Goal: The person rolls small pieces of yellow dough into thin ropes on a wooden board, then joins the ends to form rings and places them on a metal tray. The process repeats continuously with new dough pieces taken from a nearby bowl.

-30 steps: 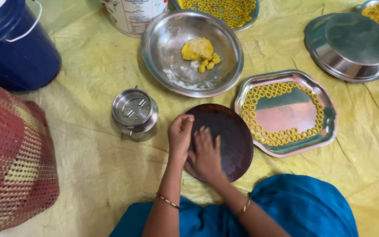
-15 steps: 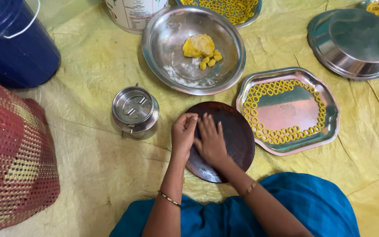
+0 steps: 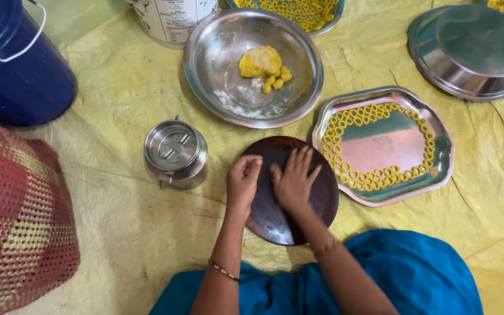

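So the whole setup sits on a yellow sheet (image 3: 118, 192) spread over the floor, with a dark blue bucket (image 3: 13, 64) at the top left and a red woven basket (image 3: 13, 221) below it. Next biggest is the large steel bowl (image 3: 228, 99) at the top middle, holding a yellow dough lump (image 3: 259, 61) with a few small pieces beside it. Off to the right there's an upturned steel pan (image 3: 473, 49), and nearer in, a scalloped steel tray (image 3: 438, 157) lined round its edge with yellow dough rings (image 3: 368, 178).

The bit that matters: the round dark board (image 3: 322, 198) lies straight ahead of the person, between the small lidded steel tin (image 3: 175, 153) on its left and the tray touching its right edge. Both hands are over the board's upper half. The right hand (image 3: 293, 181) lies flat, fingers spread, pressed down on the board. The left hand (image 3: 243, 178) is loosely curled at the board's left rim, fingertips bunched as if pinching something, but I can't see what. Any dough under the palm is hidden. The right hand is nearer the tray; the dough bowl is straight ahead, beyond the board.
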